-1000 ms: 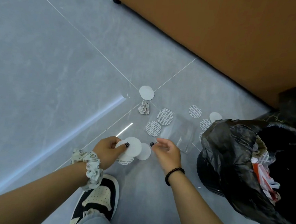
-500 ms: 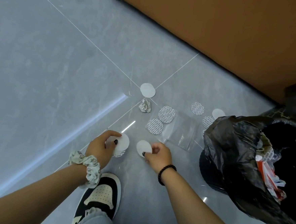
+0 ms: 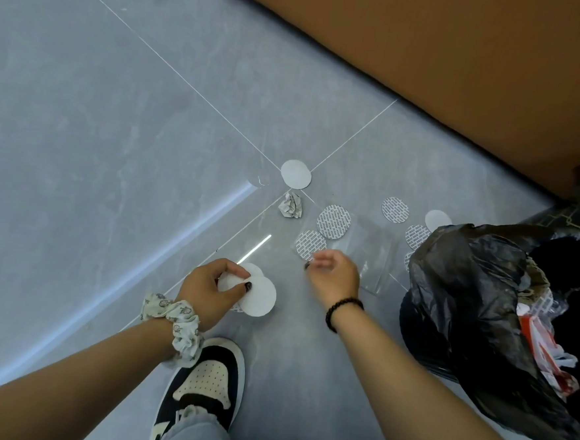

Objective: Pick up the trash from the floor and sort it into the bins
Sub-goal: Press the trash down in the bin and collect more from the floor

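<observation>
held discs (image 3: 255, 294): white round stack, flat faces up toward you, no long axis; in your left hand (image 3: 208, 288), low over the floor (image 3: 115, 139).
left hand: thumb and curled fingers pinch the stack, wrist bent inward.
right hand (image 3: 334, 272): blurred; fingers reach down at patterned disc (image 3: 310, 244); grip can't tell.
beyond grip: clear bag (image 3: 365, 249), crumpled paper (image 3: 291, 204), more discs.
right of grip: black bin bag (image 3: 475, 301), mouth open, close.
left of grip: bare tile.
</observation>
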`<state>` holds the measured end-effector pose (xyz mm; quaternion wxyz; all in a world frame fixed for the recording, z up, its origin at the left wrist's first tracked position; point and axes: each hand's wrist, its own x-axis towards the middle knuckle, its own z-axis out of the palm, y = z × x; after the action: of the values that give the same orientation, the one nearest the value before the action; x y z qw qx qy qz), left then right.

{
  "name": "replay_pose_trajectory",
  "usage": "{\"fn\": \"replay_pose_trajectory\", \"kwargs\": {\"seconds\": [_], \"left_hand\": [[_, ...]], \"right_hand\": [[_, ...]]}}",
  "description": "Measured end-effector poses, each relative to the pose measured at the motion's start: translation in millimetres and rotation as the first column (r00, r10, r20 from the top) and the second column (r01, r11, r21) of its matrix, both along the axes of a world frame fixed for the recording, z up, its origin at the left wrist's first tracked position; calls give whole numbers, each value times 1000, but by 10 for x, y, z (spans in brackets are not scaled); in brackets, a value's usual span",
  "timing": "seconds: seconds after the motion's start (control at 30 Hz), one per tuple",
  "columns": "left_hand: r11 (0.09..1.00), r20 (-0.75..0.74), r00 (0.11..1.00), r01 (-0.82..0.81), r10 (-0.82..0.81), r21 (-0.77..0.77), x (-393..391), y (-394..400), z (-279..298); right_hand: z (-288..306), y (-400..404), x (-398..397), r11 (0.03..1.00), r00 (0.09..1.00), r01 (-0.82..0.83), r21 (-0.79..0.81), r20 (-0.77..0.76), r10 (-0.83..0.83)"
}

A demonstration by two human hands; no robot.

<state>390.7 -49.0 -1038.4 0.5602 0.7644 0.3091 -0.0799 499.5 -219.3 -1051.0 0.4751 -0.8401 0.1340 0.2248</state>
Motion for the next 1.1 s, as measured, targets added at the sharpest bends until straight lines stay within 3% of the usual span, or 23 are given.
{"fn": "replay_pose_trajectory", "kwargs": {"seconds": [0.07,0.1,0.17,0.2,0.27,0.5,0.57,0.67,0.73,0.83,0.9,0.97,1.1], "left_hand": [[1000,-9,1000,-8,7,-14,-1,20,-14],[1000,-11,1000,-10,10,-17,-2,30,-19],[1000,-14,1000,-12,12,-12,-6,42,-21],[1000,-14,1000,-14,14,-14,-9,41,-26],[999,-12,1000,-27,26,-28,-9,47,-33],[999,-12,1000,-23,23,-23,-22,46,-41],[999,-9,1000,-30,30,-30,-43,57,-50],[997,-7,998,-62,61,-56,-70,71,-71],[995,-15,997,-74,74,-64,-77,71,-89],[993,-19,997,-82,81,-79,-70,54,-97],[993,-20,997,-78,76,-88,-58,40,-91],[993,-19,998,-67,66,-98,-50,31,-82],[993,-19,998,-58,57,-102,-59,41,-96]], "right_hand": [[-32,-13,209,983,983,-69,-167,155,96],[-62,-11,297,951,957,-190,-244,170,235],[-106,7,386,770,828,-481,-418,71,556],[-120,6,379,673,761,-559,-485,24,649],[-165,-1,306,594,707,-587,-550,9,707],[-205,-166,-383,655,655,-618,-435,175,735],[-188,-198,-497,749,726,-564,-349,223,651],[-106,-155,-356,925,902,-310,-222,239,359],[-42,-97,-134,962,949,-198,-190,207,237],[22,20,180,931,950,-302,-208,21,312],[13,108,305,828,878,-479,-290,-147,456],[-11,169,370,752,830,-558,-352,-252,498],[-40,154,319,758,857,-509,-408,-156,492]]}}
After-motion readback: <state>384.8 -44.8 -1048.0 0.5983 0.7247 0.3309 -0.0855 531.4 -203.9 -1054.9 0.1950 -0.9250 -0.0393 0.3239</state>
